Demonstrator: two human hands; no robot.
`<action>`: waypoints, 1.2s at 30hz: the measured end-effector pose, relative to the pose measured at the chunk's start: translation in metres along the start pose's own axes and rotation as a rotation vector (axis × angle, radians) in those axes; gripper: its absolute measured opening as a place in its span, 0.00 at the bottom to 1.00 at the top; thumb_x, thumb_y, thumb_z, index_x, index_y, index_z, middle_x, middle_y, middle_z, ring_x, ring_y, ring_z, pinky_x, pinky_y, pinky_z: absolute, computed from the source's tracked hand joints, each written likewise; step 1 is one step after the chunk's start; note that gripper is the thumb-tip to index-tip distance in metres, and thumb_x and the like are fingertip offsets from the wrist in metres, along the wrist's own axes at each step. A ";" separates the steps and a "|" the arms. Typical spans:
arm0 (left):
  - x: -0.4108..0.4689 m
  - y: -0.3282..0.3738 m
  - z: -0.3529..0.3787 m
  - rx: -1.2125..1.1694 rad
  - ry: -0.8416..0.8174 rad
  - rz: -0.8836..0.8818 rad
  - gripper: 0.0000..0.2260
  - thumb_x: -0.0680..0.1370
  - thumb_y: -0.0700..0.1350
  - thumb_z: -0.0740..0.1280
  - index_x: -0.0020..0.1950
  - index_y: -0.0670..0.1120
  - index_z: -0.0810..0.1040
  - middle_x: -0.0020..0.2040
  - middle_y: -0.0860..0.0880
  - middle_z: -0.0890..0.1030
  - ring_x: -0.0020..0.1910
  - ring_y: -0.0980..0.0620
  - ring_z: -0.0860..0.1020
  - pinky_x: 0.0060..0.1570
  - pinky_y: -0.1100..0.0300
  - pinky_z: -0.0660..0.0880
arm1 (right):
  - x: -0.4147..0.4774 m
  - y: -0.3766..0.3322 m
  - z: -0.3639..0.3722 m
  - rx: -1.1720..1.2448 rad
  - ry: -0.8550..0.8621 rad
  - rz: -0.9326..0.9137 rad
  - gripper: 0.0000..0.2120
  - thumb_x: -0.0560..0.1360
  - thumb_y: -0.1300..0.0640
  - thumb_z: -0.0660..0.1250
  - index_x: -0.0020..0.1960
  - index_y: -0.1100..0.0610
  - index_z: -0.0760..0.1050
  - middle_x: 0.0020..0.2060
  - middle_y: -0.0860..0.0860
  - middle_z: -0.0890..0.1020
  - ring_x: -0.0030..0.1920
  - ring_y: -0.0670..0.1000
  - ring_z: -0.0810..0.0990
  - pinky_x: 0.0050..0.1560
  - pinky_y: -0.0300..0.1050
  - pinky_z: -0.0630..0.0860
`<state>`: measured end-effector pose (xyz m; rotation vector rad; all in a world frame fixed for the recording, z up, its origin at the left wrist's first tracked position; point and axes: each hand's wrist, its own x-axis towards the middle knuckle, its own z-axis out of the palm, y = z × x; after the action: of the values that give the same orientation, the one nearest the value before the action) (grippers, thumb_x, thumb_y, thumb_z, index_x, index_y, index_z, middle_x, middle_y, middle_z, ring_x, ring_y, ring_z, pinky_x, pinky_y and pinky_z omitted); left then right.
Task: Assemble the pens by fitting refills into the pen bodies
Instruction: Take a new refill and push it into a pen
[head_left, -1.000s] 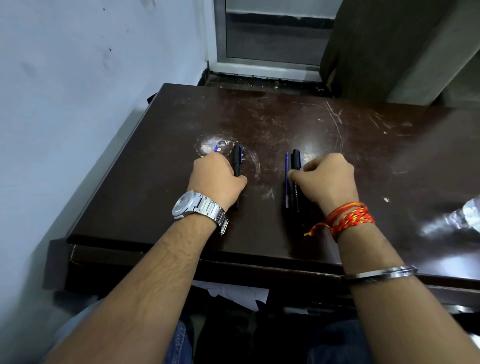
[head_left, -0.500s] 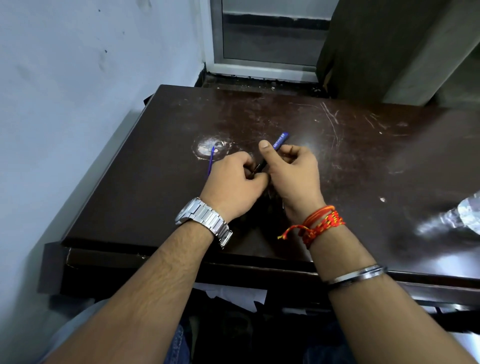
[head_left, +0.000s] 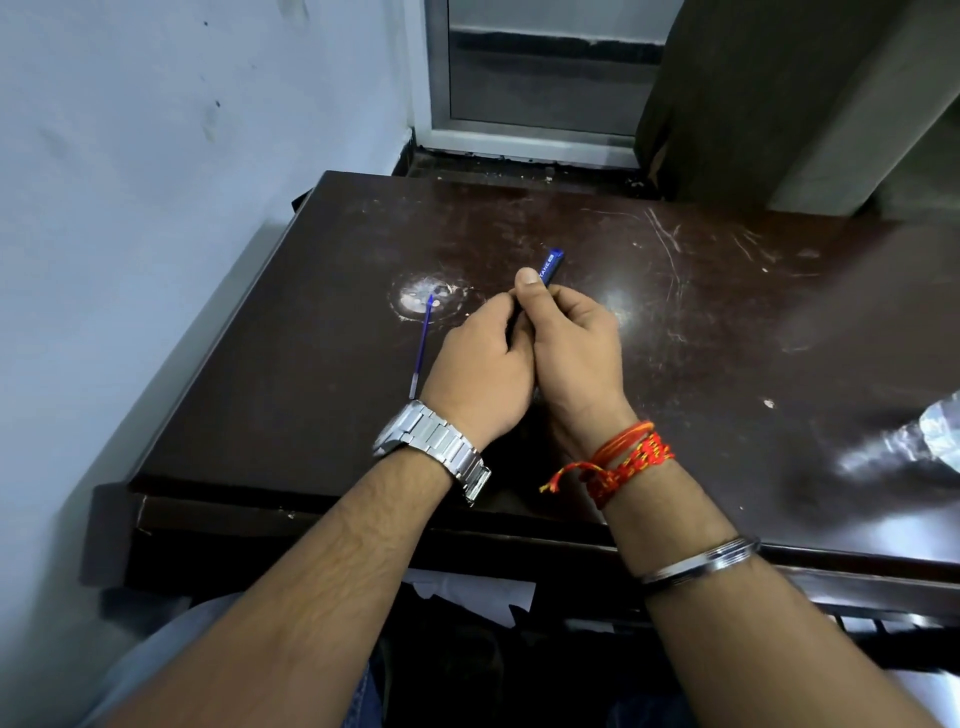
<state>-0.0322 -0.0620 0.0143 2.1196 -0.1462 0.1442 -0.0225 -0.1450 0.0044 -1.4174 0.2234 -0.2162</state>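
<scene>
My two hands meet over the middle of the dark table (head_left: 701, 322). My right hand (head_left: 574, 353) grips a dark pen body (head_left: 550, 265); its blue-labelled end sticks out past the thumb, pointing up and right. My left hand (head_left: 480, 364), watch on the wrist, curls against the right hand and pinches the lower part of the same pen, which shows as a dark strip between the hands. A thin blue refill (head_left: 422, 345) lies loose on the table just left of my left hand. Whatever lies under my hands is hidden.
A blue-grey wall runs along the table's left edge. A crinkled clear plastic thing (head_left: 935, 434) lies at the right edge. The table's front edge is near my forearms, with white paper (head_left: 467, 592) below it.
Both hands left their separate pens on the table and came together over the middle, lifting one pen body between them. The blue refill left of my left hand is now uncovered.
</scene>
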 end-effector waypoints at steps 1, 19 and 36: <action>0.000 0.001 0.001 0.002 -0.005 -0.013 0.11 0.81 0.50 0.58 0.54 0.50 0.78 0.47 0.48 0.83 0.48 0.45 0.80 0.47 0.51 0.77 | 0.000 0.000 -0.001 -0.010 0.017 -0.012 0.18 0.78 0.49 0.68 0.34 0.59 0.77 0.29 0.50 0.77 0.34 0.49 0.73 0.37 0.49 0.73; 0.000 -0.012 -0.012 0.021 -0.022 -0.299 0.12 0.77 0.48 0.64 0.37 0.43 0.78 0.20 0.54 0.75 0.23 0.50 0.81 0.19 0.68 0.68 | 0.019 -0.015 -0.056 -0.707 0.195 -0.101 0.08 0.72 0.49 0.74 0.48 0.50 0.83 0.30 0.40 0.76 0.32 0.38 0.75 0.31 0.25 0.67; 0.001 -0.015 -0.020 0.101 0.158 -0.268 0.12 0.70 0.49 0.74 0.29 0.51 0.77 0.28 0.55 0.80 0.32 0.63 0.77 0.25 0.79 0.66 | -0.002 0.000 -0.015 -0.927 0.067 -0.240 0.13 0.74 0.47 0.69 0.40 0.57 0.79 0.35 0.51 0.82 0.38 0.52 0.81 0.42 0.41 0.76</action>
<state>-0.0295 -0.0374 0.0118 2.1953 0.2429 0.1621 -0.0283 -0.1592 0.0024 -2.3648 0.2167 -0.3848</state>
